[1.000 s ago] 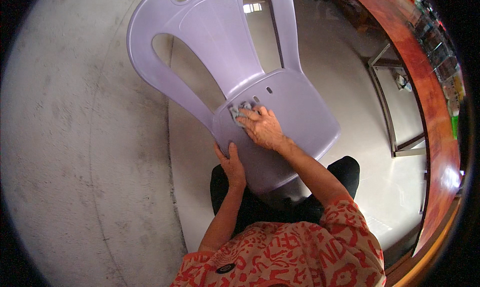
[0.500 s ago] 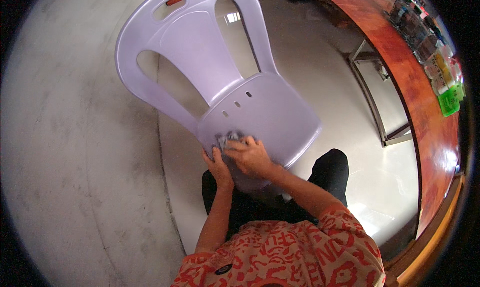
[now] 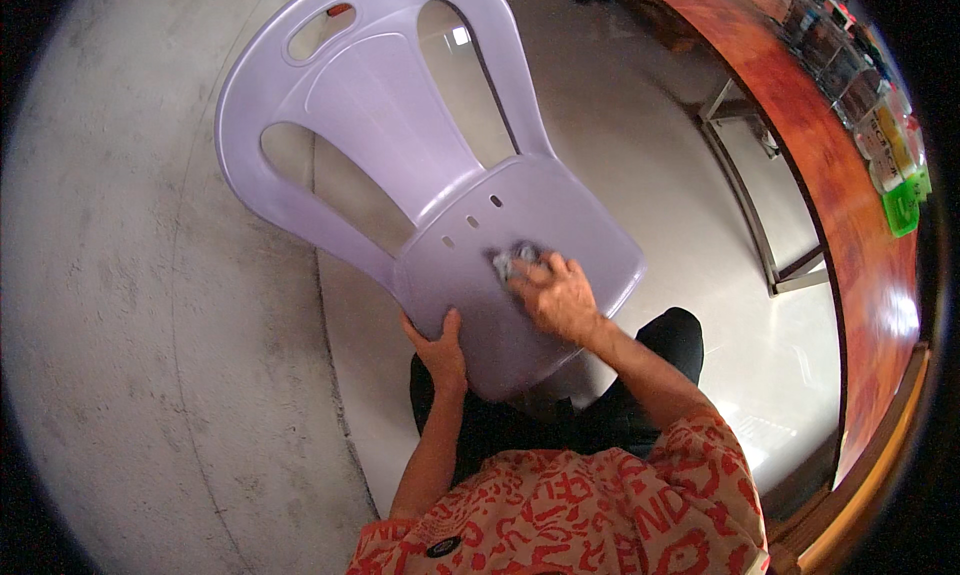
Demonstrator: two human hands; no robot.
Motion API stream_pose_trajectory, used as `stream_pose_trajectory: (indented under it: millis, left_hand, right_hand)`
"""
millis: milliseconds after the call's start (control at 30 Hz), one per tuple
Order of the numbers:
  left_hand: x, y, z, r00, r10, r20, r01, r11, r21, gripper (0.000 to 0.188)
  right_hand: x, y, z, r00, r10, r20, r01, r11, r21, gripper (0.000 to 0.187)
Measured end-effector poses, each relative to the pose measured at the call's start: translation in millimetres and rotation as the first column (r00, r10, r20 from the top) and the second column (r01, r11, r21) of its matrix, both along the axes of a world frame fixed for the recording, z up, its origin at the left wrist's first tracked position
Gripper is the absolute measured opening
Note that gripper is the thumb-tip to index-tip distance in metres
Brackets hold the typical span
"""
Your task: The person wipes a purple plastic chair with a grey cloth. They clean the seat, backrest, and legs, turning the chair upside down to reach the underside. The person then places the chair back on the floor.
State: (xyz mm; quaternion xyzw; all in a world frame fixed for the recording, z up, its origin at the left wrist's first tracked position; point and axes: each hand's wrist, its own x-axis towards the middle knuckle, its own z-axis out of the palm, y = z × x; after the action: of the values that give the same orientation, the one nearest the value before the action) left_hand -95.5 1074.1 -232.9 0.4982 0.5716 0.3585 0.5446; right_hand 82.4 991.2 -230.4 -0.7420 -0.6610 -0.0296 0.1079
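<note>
A lavender plastic chair (image 3: 560,215) stands in front of me, tilted a little, its slotted back leaning away to the far left. My left hand (image 3: 440,355) grips the near left edge of the seat, thumb on top and the other fingers around the side. On the middle of the seat, my right hand (image 3: 558,297) presses a crumpled grey cloth (image 3: 508,263) against the surface. The cloth and fingertips are slightly blurred. My knees are on either side of the seat's front.
To the right runs a reddish-brown wooden table (image 3: 810,165) carrying clear containers (image 3: 850,75) and a green packet (image 3: 902,207). Beneath it is a metal leg frame (image 3: 745,190). Rough grey concrete floor (image 3: 120,275) lies left, glossy tile (image 3: 650,195) under the chair.
My right hand and the cloth have slid right and slightly away across the seat. The chair has shifted slightly, and my left hand keeps its hold on the edge.
</note>
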Motion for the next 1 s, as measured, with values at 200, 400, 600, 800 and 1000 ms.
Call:
stream_pose_trajectory:
  millis: [200,400,600,800,1000]
  left_hand:
    - [-2,0,-3,1.0,0.0,-0.014,0.0,0.999,0.038,0.086]
    - [-8,3,-21,0.991,-0.003,0.136,0.007,1.0,-0.026,0.088]
    - [-4,2,-9,0.999,0.011,0.052,-0.011,1.0,-0.001,0.084]
    - [-5,1,-13,0.996,0.005,0.085,-0.007,1.0,0.023,0.081]
    - [1,-1,-1,0.999,0.042,0.0,-0.042,0.999,-0.007,0.082]
  right_hand:
    - [47,71,-9,0.967,-0.25,0.044,0.237,0.951,0.198,0.037]
    - [31,146,4,0.899,-0.438,-0.01,0.438,0.898,0.033,0.043]
    - [47,118,4,0.896,-0.422,0.139,0.428,0.904,-0.016,0.048]
    - [47,52,9,0.804,-0.571,0.167,0.574,0.818,0.036,0.045]
    - [35,-15,13,0.673,-0.73,0.121,0.71,0.683,0.173,0.039]
